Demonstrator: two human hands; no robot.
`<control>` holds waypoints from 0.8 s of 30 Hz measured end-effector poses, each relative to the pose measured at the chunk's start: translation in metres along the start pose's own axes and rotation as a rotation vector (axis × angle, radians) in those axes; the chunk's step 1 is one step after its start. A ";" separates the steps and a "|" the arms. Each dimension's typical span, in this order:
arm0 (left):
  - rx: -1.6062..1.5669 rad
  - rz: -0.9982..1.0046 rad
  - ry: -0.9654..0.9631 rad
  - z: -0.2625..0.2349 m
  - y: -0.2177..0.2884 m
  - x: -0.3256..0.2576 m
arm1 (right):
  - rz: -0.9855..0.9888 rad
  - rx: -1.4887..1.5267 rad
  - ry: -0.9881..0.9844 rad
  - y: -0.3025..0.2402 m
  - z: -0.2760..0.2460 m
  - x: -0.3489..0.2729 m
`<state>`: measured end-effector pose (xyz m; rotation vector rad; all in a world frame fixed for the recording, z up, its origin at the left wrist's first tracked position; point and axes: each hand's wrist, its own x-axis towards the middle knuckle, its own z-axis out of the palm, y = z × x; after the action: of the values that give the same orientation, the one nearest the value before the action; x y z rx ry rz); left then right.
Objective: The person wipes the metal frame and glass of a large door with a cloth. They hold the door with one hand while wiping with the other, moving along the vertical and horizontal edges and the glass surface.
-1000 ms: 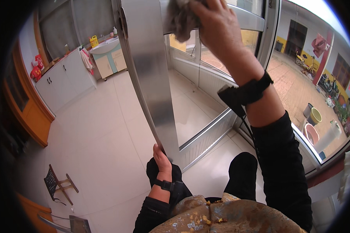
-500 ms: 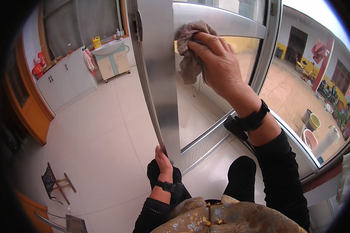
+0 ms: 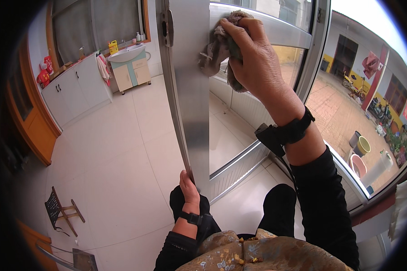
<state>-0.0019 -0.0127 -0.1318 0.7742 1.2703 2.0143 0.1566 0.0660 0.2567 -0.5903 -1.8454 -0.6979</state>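
Bunched under the fingers of my right hand (image 3: 260, 63) is a crumpled grey-brown cloth (image 3: 217, 49). It presses on the silver metal frame, where the upright meets the crossbar (image 3: 276, 25). A loose fold of the cloth hangs over the upright's face. Low down, my left hand (image 3: 189, 189) holds the edge of the glass door (image 3: 196, 135), and part of its fingers is hidden behind that edge. The door's lower glass pane (image 3: 230, 122) lies below the cloth. Dark bands circle both my wrists.
On the left are a white cabinet (image 3: 79, 90), a washbasin (image 3: 127, 53) with a yellow bottle (image 3: 113, 47), and a folding stool (image 3: 63, 210) on the tiled floor. Outside the window at right, several buckets and tubs (image 3: 362, 145) stand in a yard. My knees are close under the door.
My right hand has moved slightly up with the cloth, and a fold of it now reaches left over the upright. My left hand stays at the door edge.
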 end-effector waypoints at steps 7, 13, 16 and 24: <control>-0.068 -0.046 -0.020 0.000 0.001 0.000 | -0.039 0.116 0.068 0.009 0.006 -0.007; -0.019 -0.056 -0.013 0.000 0.004 -0.003 | 0.004 0.193 0.032 0.008 0.002 -0.004; -0.014 -0.006 -0.007 0.005 0.008 -0.004 | 0.035 0.180 0.021 0.009 0.002 -0.004; 0.037 0.019 0.000 0.007 0.006 -0.001 | 0.058 0.231 0.058 0.009 0.003 -0.006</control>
<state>0.0028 -0.0123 -0.1239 0.8062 1.3083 2.0108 0.1626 0.0744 0.2519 -0.4654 -1.8160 -0.4507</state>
